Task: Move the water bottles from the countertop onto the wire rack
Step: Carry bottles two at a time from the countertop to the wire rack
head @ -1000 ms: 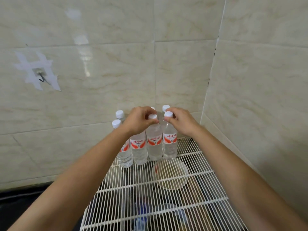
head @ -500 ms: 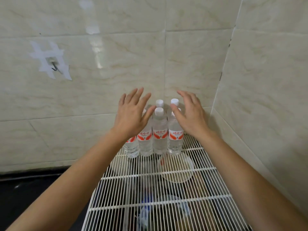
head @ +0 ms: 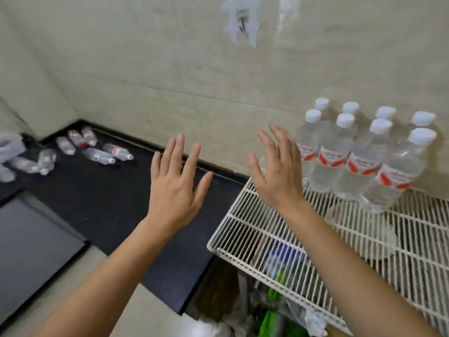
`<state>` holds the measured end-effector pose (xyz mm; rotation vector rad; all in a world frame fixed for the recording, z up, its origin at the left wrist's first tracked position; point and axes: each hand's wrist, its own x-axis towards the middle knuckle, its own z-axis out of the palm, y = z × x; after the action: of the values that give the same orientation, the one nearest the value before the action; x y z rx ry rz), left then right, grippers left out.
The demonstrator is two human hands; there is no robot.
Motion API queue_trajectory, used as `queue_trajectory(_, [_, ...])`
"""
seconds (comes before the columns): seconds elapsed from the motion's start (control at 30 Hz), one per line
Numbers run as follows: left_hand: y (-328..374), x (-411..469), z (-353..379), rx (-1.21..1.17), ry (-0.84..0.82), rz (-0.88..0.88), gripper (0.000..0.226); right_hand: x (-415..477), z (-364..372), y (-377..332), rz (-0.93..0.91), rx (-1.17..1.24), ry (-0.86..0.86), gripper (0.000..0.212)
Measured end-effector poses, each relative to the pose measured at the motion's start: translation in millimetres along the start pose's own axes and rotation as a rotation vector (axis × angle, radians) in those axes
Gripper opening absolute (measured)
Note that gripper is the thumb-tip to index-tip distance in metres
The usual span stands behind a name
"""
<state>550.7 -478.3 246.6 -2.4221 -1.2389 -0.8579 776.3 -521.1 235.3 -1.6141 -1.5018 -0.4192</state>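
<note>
**Open hands between rack and counter**

Head view. Eight upright water bottles (head: 352,161) stand packed at the far edge of the wire rack (head: 255,239), against the tiled wall. Several loose bottles (head: 97,152) lie on their sides at the far left end of the black counter (head: 109,195). The left hand (head: 173,190) hovers over the counter and the right hand (head: 279,176) over the rack's left edge. All fingers (head: 178,152) are spread straight and hold nothing. The lying bottles look smooth and apt to roll (moderately heavy, if full). A grasp round the labelled middle seems surest.
</note>
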Motion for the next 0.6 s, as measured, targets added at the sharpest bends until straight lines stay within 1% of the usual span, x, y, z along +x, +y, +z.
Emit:
queue_trajectory(0.13, [-84, -47, -32, 0.172, 0.003, -0.179, 0.064, -8, 55, -79, -0.076, 0.084, -0.133, 0.054])
queue_trajectory(0.3, [-187, -95, -67, 0.206, 0.024, -0.353, 0.067, -12, 118, -169, -0.161, 0.12, -0.241, 0.062])
queue_trajectory(0.43, [-284, -137, -94, 0.219, -0.002, -0.421, 0.067, -6, 184, -260, -0.173, 0.136, -0.281, 0.065])
queue_trajectory(0.6, [-407, -181, -126, 0.257, -0.024, -0.499, 0.068, 0, 269, -378, -0.202, 0.216, -0.336, 0.064])
